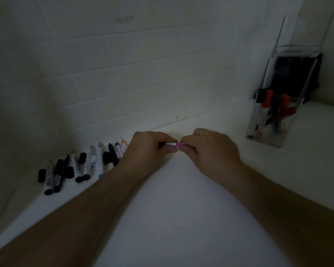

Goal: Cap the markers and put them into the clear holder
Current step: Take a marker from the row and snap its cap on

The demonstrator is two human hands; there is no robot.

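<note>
Two hands: both meet over the middle of the counter [181, 189], knuckles up, fingertips facing each other, with one marker [171, 144] spanning the small gap between them.
Marker: white barrel, long axis running left to right, roughly level and parallel to the tiled wall [123, 74]; it looks held just above the counter rather than resting on it.
Cap: a pink cap [177, 144] sits at the marker's right end, touching the barrel; whether it is fully seated I cannot tell.
Left hand: the left hand [148, 146] has fingers curled round the barrel, thumb underneath, most of the barrel hidden in the fist.
Right hand: the right hand [206, 149] pinches the cap between thumb and forefinger, the other fingers curled in.
Step, as I judge it: pressing cap onto barrel; the push runs along the marker's axis, the hands driving toward each other.
Holder: the clear holder [266, 139] stands well apart to the right, near the wall corner, already holding several red and dark markers upright or leaning.
Nearer hand: the right, so it is the likelier one to carry the marker over; the marker would have to turn from level to upright to drop in.
Loose markers: a row [81, 166] lies left of the left hand along the wall, with separate black caps among them, so much of the task remains.
</note>
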